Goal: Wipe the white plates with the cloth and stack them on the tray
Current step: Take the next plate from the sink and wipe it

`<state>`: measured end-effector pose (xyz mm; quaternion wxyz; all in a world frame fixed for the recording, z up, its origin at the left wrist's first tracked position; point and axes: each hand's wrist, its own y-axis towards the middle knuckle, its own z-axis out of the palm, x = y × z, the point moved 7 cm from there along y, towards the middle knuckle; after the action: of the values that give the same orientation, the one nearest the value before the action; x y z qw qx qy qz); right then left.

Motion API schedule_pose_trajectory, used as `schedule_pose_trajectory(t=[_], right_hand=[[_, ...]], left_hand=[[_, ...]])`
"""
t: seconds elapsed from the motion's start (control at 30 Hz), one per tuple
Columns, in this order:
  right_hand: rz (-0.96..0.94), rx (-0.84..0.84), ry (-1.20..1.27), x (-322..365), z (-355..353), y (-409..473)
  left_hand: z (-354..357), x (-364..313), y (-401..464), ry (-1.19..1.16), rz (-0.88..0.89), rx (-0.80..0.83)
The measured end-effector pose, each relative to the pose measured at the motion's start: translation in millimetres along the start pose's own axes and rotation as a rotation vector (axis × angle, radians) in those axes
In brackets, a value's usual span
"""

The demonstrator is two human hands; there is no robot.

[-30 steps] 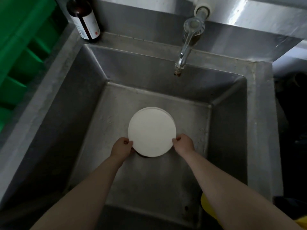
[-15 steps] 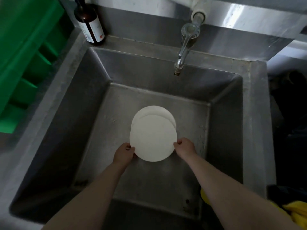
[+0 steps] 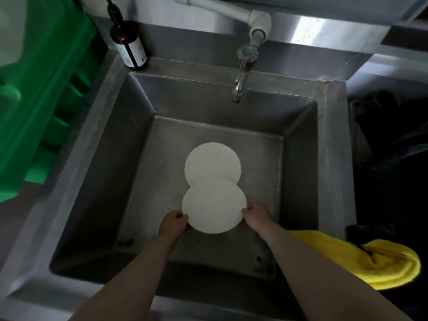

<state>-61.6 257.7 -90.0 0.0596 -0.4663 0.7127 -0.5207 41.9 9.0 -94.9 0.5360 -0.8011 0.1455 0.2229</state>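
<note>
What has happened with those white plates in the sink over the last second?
Both hands, left hand and right hand, kept their grip on the top plate and drew it toward the person, uncovering more of the plate underneath. That one stayed on the sink floor. The tap and brown bottle did not move.

Dim down here in my deep stainless steel sink [image 3: 333,158], its near wall lost in shadow. Glare streaks the steel backsplash [image 3: 308,31] up top. The two round white plates [image 3: 213,181] glow featureless, and the wide lens bends my edges, soft throughout.
</note>
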Motion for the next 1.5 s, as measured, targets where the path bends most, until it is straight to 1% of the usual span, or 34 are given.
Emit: schedule_pose_trajectory(t=[0.27, 0.37, 0.53, 0.7, 0.83, 0.97, 1.07, 1.2, 1.37, 1.5], right_hand=[[0.015, 0.032, 0.04, -4.7, -5.1, -31.6], [0.073, 0.043, 0.174, -6.4, -9.8, -48.3], [0.171, 0.111, 0.402, -5.1, -14.3, -71.9], [0.198, 0.123, 0.465, -9.9, -22.9, -92.8], [0.203, 0.134, 0.551, -22.4, -25.8, -110.8], [0.191, 0.12, 0.587, -36.6, -27.9, -124.5], [0.175, 0.099, 0.637, -43.4, -30.2, -137.9], [0.119, 0.046, 0.656, -52.9, -35.8, -154.6], [-0.015, -0.076, 0.664, -57.0, -41.9, -177.4], [-0.103, -0.206, 0.703, -54.9, -49.6, -199.8]], left_hand=[[-1.9, 2.6, -18.0, 0.006, -0.08, 0.071], [-5.7, 1.6, -28.1, -0.019, -0.12, 0.078], [-9.3, -5.8, -55.0, -0.07, -0.179, 0.076], [-6.8, -2.6, -79.1, -0.111, -0.266, 0.125], [-6.9, -5.5, -95.7, -0.129, -0.267, 0.151], [-5.0, -10.9, -113.7, -0.131, -0.244, 0.186], [-5.6, -16.0, -125.1, -0.068, -0.203, 0.202], [-7.5, -23.4, -139.7, 0.015, -0.105, 0.203], [-7.3, -29.6, -151.5, 0.115, 0.091, 0.212], [-11.0, -36.7, -158.3, 0.108, 0.28, 0.174]])
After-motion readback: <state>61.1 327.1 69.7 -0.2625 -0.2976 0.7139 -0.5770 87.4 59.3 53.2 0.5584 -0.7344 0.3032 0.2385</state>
